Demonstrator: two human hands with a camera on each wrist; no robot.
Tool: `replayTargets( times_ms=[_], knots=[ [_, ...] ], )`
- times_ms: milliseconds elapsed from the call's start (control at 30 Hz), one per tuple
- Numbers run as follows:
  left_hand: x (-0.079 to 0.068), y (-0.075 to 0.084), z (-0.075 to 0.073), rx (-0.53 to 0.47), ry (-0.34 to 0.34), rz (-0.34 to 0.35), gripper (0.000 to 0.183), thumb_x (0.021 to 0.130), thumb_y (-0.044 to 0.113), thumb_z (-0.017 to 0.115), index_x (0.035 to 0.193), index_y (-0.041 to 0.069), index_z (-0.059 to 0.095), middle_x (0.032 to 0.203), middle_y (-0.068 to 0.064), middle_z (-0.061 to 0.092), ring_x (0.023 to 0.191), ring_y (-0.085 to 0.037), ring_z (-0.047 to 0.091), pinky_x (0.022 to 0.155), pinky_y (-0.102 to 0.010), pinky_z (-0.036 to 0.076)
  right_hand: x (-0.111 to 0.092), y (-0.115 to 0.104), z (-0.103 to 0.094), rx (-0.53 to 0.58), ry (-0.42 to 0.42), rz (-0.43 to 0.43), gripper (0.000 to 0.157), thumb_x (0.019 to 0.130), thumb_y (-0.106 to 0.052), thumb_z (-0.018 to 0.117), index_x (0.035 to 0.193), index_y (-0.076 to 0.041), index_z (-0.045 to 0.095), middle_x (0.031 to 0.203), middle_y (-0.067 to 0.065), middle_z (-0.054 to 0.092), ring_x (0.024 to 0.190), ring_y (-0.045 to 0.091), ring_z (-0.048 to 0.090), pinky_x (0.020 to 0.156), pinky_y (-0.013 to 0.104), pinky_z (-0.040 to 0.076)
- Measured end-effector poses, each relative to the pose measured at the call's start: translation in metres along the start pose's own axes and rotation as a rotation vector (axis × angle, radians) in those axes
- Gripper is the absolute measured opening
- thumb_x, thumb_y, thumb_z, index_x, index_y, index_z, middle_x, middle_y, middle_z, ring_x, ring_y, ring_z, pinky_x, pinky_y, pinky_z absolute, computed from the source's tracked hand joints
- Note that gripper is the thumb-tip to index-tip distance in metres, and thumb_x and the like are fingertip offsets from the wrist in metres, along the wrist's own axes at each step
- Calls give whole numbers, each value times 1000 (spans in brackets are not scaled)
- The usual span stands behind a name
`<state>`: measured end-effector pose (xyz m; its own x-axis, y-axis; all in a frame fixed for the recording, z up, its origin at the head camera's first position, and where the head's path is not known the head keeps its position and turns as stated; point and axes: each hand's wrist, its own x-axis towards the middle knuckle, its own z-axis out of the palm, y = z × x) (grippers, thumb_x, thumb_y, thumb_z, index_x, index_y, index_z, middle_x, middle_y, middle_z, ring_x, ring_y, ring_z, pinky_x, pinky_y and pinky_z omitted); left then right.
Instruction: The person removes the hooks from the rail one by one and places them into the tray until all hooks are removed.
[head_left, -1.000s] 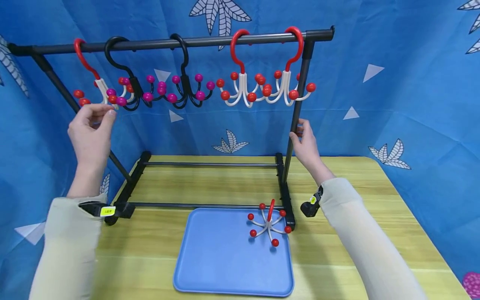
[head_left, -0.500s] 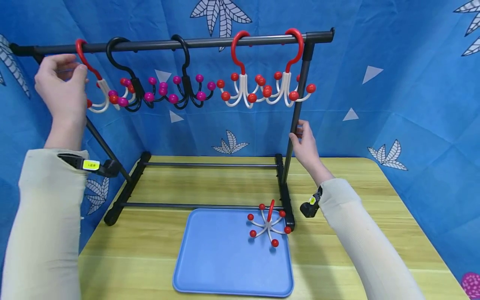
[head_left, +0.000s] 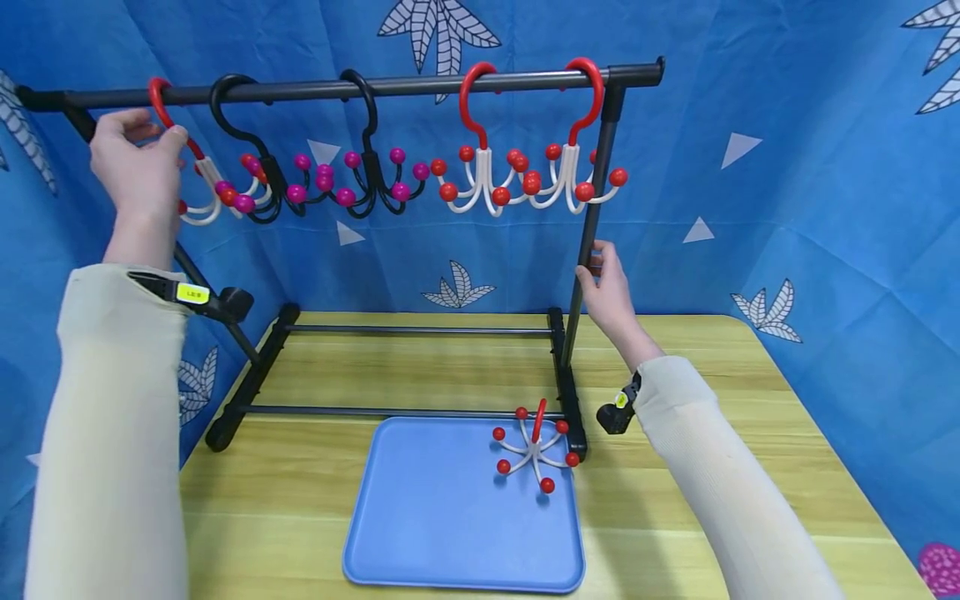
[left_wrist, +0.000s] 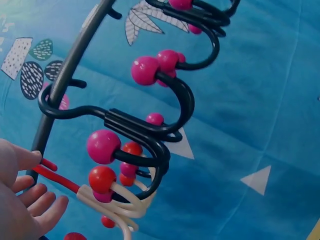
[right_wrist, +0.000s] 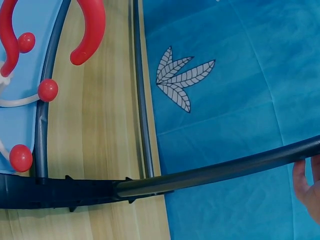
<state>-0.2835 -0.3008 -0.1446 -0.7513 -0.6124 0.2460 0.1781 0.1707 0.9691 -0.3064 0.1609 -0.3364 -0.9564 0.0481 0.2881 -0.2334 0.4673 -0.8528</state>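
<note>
Head view: the left hand [head_left: 138, 171] is touching, or nearly touching, the leftmost red-and-white hanger [head_left: 209, 177], which is hanging from the rail [head_left: 420, 85]; whether it's pinching, I cannot tell. The right hand [head_left: 609, 287] is gripping the upright [head_left: 591, 221], presumably steadying the rack [head_left: 420, 329] against any tug above.

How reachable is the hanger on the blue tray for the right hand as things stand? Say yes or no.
Probably yes, once the right hand lets go of the rack's right upright: nothing covers the hanger, and it lies near that post's foot.
</note>
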Motion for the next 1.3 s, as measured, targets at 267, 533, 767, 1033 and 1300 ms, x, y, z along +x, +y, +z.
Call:
replayTargets(
  times_ms=[267,533,767,1033,1300],
  knots=[
    [5,5,4,69,15,17,36,85,27,60,121,21,56,106,13,48,92,1,46,99,-22,36,0,2,-1,-16,-6,0,38,97,-17,42,132,-9,29,126,16,41,116,30,43,93,47,41],
    [7,8,4,40,62,27,30,84,25,61,114,20,60,98,13,50,91,1,47,98,-19,36,4,2,-2,-20,-5,-3,39,97,-18,42,132,-9,28,126,16,41,116,30,43,93,48,41],
    [3,9,1,4,99,82,27,85,22,61,112,17,62,94,11,53,86,2,54,97,-17,39,4,3,-1,-19,-9,4,39,97,-17,42,132,-9,28,125,16,41,115,30,44,92,47,41],
    [-5,15,-1,14,120,154,24,86,20,59,110,17,63,94,12,50,87,2,50,97,-16,38,4,3,-2,-8,1,1,39,97,-16,42,133,-8,28,125,16,41,116,30,43,92,48,41],
    [-1,19,-12,-74,96,204,28,84,22,61,111,17,59,99,10,49,93,0,49,97,-15,37,4,3,-1,-20,-10,7,40,97,-18,42,134,-8,27,125,16,41,115,30,43,91,47,41]
  ],
)
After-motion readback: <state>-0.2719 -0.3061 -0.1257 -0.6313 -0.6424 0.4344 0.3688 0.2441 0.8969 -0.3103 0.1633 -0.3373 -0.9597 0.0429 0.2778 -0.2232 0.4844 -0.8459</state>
